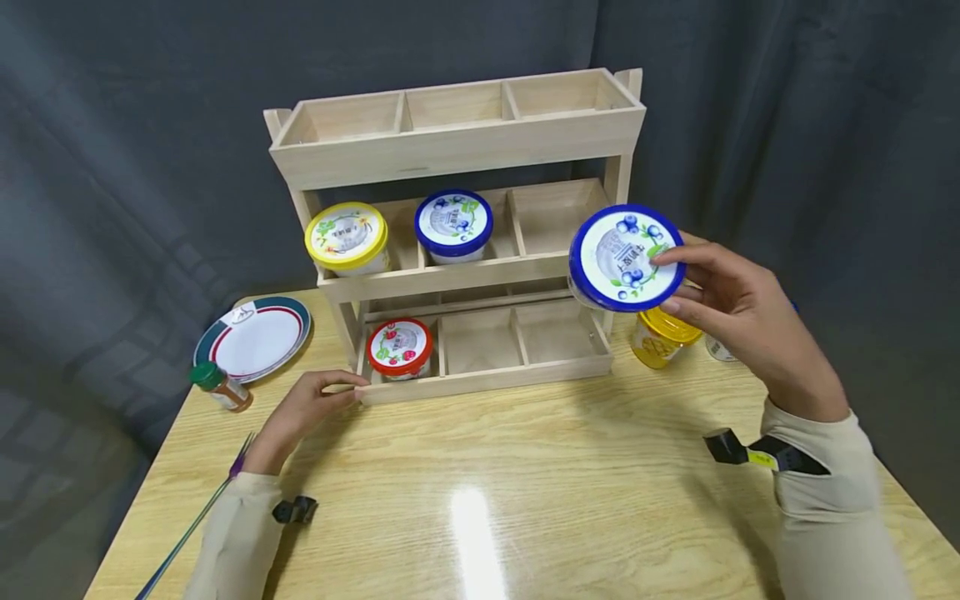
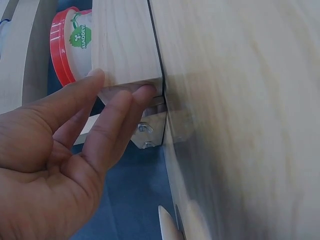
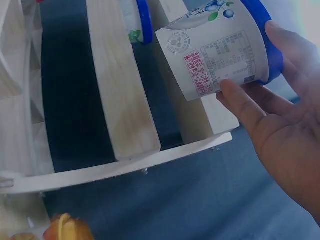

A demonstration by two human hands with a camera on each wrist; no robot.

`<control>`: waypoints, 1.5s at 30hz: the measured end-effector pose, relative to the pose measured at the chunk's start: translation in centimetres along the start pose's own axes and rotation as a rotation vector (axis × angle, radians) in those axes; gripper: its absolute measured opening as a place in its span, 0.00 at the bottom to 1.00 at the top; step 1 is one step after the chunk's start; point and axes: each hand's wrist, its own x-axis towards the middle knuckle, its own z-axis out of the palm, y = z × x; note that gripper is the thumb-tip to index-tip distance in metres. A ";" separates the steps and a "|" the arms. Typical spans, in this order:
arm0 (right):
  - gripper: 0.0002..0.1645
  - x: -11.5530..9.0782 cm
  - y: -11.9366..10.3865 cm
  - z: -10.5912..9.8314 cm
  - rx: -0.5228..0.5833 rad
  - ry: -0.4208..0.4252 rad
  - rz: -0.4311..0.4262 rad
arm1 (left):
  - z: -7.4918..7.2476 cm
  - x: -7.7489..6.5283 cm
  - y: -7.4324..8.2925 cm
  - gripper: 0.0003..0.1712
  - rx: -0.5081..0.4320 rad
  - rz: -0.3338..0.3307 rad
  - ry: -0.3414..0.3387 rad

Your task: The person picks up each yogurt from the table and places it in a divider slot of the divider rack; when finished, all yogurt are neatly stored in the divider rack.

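Note:
My right hand (image 1: 738,308) holds a tub with a blue lid and blueberry print (image 1: 628,258), raised in front of the rack's right end. In the right wrist view its white side (image 3: 215,62) shows a printed label, and the tub is tilted. At the lower left corner of the three-tier wooden rack (image 1: 487,379), my left hand (image 1: 303,412) grips the end of the front board (image 2: 127,45) with its fingertips. Just behind that corner a red-lidded tub (image 1: 400,347) sits in the bottom left compartment. The middle tier carries a yellow-lidded tub (image 1: 347,236) and another blue-lidded tub (image 1: 453,221).
Right of the rack stands a yellow-lidded jar (image 1: 660,337), partly behind the right hand. Stacked plates (image 1: 255,337) and a green-capped spice bottle (image 1: 221,386) are at the left. A long thin fork-like tool (image 1: 187,533) lies beside the left sleeve. Dark curtains hang behind.

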 end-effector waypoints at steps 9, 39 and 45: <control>0.28 3.2 -0.1 0.8 0.054 0.010 0.040 | -0.2 0.1 -0.1 0.14 0.002 0.026 -0.007; 0.23 8.3 3.0 2.3 0.108 0.124 0.066 | -0.1 0.0 0.2 0.15 0.003 0.015 -0.015; 0.23 8.5 3.4 2.3 0.072 0.129 0.062 | 0.0 -0.2 0.1 0.15 -0.009 0.003 -0.016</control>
